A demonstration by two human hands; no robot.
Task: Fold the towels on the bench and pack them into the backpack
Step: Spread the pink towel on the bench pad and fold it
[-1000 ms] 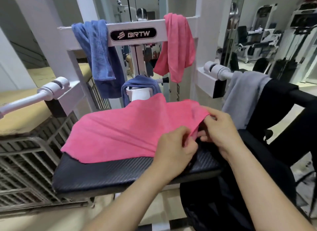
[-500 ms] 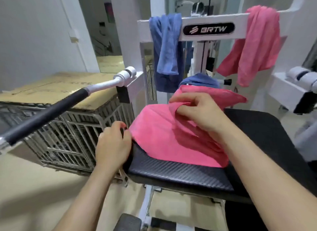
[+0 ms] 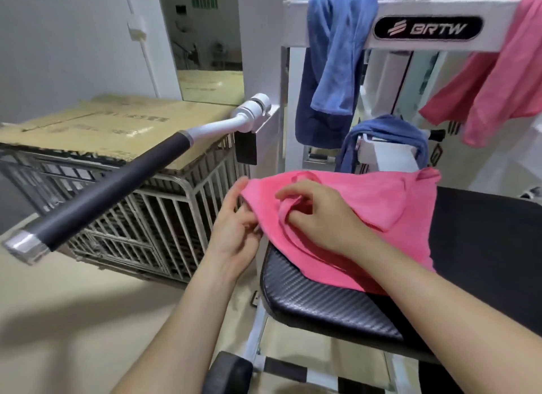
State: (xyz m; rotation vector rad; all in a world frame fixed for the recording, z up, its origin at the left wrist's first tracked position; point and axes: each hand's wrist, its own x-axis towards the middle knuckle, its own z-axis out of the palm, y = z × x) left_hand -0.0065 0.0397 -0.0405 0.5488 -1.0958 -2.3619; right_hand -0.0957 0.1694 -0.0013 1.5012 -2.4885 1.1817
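Note:
A pink towel (image 3: 378,206) lies folded over on the left half of the black bench seat (image 3: 481,241). My left hand (image 3: 234,229) pinches the towel's left edge at the seat's left rim. My right hand (image 3: 316,217) rests on the towel just right of it, fingers curled into a bunched fold. A blue towel (image 3: 337,59) and a second pink towel (image 3: 498,80) hang over the white crossbar (image 3: 299,21). Another blue towel (image 3: 384,130) drapes a white bracket behind the seat. The backpack is out of view.
A white and black handle bar (image 3: 117,182) sticks out toward me at the left. Behind it stands a metal wire cage (image 3: 152,217) with cardboard (image 3: 111,127) on top. Beige floor lies below and to the left.
The view swung left and the backpack left the frame. The towel's right side was carried over to the left. My left hand went to the towel's left edge and my right hand came down beside it.

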